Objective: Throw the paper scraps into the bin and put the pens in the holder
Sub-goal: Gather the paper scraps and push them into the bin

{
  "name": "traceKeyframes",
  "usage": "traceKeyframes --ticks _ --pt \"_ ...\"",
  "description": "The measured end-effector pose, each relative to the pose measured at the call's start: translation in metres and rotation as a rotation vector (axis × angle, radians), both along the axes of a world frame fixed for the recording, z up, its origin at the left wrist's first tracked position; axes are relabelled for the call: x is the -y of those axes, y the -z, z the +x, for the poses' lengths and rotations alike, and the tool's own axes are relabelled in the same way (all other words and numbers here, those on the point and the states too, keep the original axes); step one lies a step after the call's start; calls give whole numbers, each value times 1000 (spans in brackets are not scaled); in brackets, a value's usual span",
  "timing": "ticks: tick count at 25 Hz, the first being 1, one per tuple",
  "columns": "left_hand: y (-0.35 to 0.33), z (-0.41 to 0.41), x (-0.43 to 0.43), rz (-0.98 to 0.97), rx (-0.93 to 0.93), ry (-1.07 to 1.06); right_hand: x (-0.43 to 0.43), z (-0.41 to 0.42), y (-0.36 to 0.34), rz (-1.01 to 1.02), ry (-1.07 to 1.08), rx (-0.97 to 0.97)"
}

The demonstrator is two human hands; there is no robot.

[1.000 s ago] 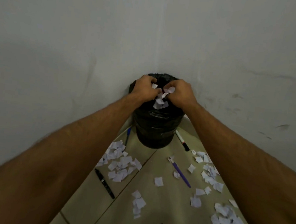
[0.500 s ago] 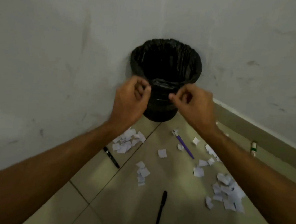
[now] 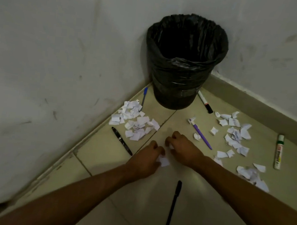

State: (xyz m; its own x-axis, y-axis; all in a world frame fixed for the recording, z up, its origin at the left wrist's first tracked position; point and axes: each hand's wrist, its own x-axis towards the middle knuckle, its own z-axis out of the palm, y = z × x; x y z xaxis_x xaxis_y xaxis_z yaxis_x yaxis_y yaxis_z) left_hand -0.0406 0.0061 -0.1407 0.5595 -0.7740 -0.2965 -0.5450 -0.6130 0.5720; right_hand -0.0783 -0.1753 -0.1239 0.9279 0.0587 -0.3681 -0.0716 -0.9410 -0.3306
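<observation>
Nearest to me, a black pen is lying on the tiled floor, well short of the bin and pointing roughly toward it, between my two forearms. Beyond it my left hand is curling its fingers onto a small white scrap on the floor, and my right hand is sitting just beside it with fingers bent over another bit of white paper; I am pinching at both, though I cannot tell whether either piece is lifted off the tile.

The scraps are looking torn, crumpled and white, some with faint writing. Left of the hands, toward the bin, one heap is lying by the wall, with a second black pen just in front of it and a blue pen at its far side. Right of the hands, a purple pen is lying among loose pieces, a wider scatter is spreading past it, and a green-capped marker is lying beyond that. A white marker with a black cap is resting against the bin's base. The bin, lined with a black bag, is standing in the corner.
</observation>
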Motion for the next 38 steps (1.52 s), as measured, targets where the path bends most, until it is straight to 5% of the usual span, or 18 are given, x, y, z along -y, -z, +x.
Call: traceKeyframes --ticks 3,6,10,18,21,29,34,38 --pt "-11 44 1 -99 174 -208 0 0 -6 -1 5 17" --pt "-12 117 -8 115 389 -306 5 -2 -12 -5 64 33" --pt "12 159 -15 317 279 -151 5 -11 -8 8 47 -85" --pt "12 90 -32 82 238 -136 12 -17 0 -39 18 -79" --pt "0 99 -33 5 352 -221 11 -14 -1 -55 24 -85" --pt "10 146 -16 313 376 -121 9 -14 1 -63 23 -92" --pt "7 96 -25 148 327 -49 11 -15 5 -54 17 -80" --pt "-4 89 -47 228 509 -276 11 -14 3 -49 22 -80"
